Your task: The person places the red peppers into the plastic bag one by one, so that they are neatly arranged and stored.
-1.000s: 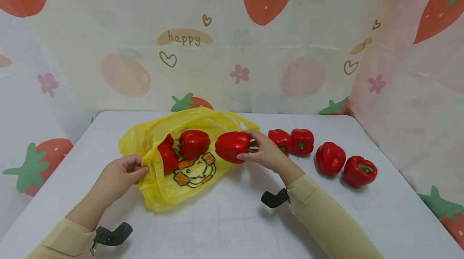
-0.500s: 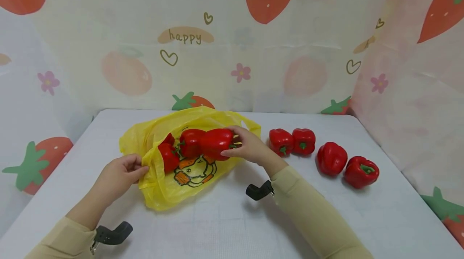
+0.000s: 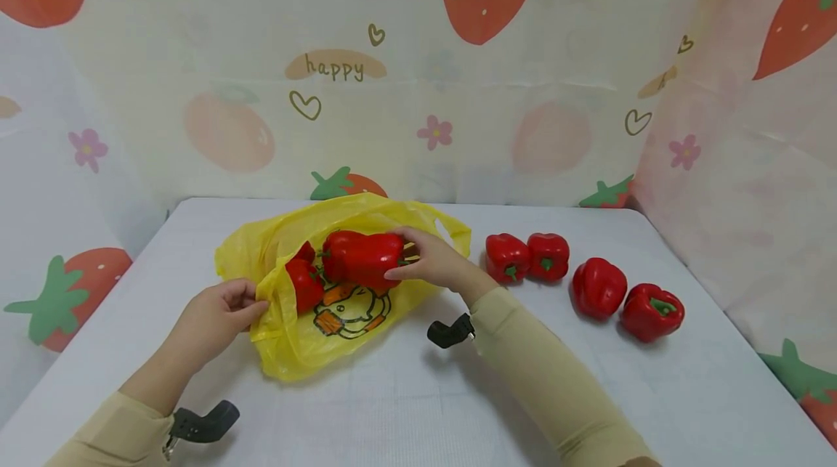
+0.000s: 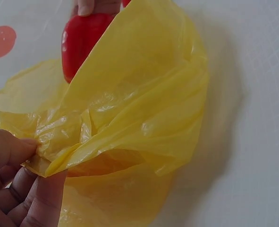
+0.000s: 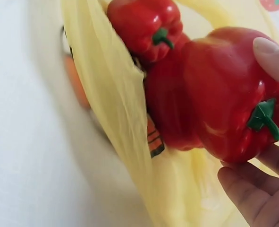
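Observation:
A yellow plastic bag [image 3: 288,358] lies on its side on the table, mouth toward the right, with a cartoon face printed on it. My left hand [image 3: 219,318] pinches the bag's near edge between thumb and fingers; the left wrist view shows the gathered plastic [image 4: 59,151]. With my right hand [image 3: 434,260] I grip a red bell pepper [image 5: 229,94] at its stem end, thumb on one side and fingers below. That pepper overlaps another red pepper [image 3: 336,256] in the bag. A further red pepper [image 3: 304,285] sits deeper, partly covered by yellow plastic.
Several red bell peppers stand to the right on the white table [image 3: 418,409]: a pair [image 3: 506,256] farther back, then one [image 3: 598,289] and another [image 3: 652,312] nearer. A fruit-print cloth [image 3: 490,89] hangs behind the table.
My right hand has carried its pepper leftward into the bag, up against the pepper lying there. The left hand keeps its hold on the bag's edge, hardly moving.

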### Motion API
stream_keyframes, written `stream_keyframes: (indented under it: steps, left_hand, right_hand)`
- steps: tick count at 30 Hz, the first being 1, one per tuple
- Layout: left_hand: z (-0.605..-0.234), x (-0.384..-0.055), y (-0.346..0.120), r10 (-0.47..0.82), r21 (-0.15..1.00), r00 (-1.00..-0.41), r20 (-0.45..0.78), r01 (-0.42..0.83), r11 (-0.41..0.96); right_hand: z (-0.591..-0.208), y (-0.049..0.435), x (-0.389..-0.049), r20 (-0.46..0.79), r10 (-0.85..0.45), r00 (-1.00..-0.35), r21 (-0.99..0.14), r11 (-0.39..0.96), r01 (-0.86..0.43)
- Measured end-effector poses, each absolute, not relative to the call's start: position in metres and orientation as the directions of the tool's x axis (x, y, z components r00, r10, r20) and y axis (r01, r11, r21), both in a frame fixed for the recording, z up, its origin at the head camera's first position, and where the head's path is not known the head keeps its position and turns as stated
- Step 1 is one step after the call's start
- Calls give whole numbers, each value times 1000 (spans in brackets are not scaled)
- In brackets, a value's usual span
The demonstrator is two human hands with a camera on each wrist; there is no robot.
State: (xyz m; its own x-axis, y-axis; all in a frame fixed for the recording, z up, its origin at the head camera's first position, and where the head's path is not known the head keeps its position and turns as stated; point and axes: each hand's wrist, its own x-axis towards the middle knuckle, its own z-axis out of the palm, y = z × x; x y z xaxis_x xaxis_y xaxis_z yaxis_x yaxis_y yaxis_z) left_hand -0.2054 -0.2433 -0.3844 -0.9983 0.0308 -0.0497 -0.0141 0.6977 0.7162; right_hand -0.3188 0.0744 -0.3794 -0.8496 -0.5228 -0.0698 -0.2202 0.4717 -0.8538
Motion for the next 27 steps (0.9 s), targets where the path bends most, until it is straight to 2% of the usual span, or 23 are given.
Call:
stream_keyframes:
  steps: [19, 27]
  left_hand:
    - [-383, -204, -244, 29, 716, -998, -57, -20, 698]
    - [-381, -203, -244, 36, 720, -998, -57, -16, 694]
  right_hand:
    - [-391, 67, -333, -123, -508, -852, -812, 545, -208]
    - [-394, 58, -338, -112, -520, -847, -791, 562, -241]
